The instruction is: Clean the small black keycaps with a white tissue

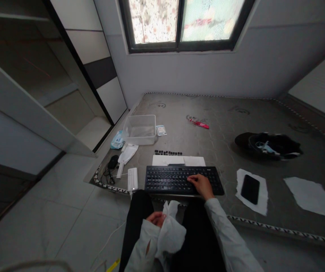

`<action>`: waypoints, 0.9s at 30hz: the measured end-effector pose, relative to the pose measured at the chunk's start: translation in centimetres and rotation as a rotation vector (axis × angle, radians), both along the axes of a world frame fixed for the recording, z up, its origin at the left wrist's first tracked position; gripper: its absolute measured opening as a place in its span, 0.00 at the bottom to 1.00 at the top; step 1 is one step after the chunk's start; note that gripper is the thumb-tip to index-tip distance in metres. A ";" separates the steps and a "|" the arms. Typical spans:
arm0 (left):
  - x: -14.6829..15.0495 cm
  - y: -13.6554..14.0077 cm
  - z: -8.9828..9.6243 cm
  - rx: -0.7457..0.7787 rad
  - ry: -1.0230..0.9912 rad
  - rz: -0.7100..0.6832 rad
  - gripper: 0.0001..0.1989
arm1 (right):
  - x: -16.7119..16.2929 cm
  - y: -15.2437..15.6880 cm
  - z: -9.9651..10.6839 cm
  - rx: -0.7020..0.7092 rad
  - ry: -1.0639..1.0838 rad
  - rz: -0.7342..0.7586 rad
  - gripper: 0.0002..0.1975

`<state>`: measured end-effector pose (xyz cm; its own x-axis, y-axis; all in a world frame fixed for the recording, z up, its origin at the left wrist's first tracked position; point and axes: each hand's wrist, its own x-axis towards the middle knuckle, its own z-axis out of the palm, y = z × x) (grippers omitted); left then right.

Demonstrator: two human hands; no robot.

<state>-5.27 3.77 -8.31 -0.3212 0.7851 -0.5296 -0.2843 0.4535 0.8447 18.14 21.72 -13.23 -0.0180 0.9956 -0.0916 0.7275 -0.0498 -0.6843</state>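
A black keyboard lies across the mattress edge in front of my knees. Over its right half is my right hand, thumb and fingers pinched together against the keys; whatever may be between the fingertips is too small to make out. Down at my lap, my left hand is closed on a crumpled white cloth, which hangs between my legs. Small black keycaps are lined up in rows beyond the keyboard. Between them and the keyboard lies a white sheet.
A clear plastic box stands at the back left, near a blue packet, a mouse and a white power bank. To the right lie a phone on white paper and a black bag. A red packet lies farther back.
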 end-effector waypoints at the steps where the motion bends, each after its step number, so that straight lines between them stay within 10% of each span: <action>1: 0.0 -0.1 0.0 0.000 0.005 -0.002 0.29 | 0.1 0.1 0.2 -0.005 -0.008 0.007 0.11; 27: 1.2 -0.5 -2.4 0.002 0.114 0.006 0.30 | 0.6 1.1 1.6 -0.005 -0.140 0.209 0.08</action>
<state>-4.03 3.22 -10.68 -0.3836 0.7840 -0.4881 -0.1889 0.4508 0.8724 18.72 22.82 -11.61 -0.2100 0.9712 -0.1122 0.8101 0.1086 -0.5761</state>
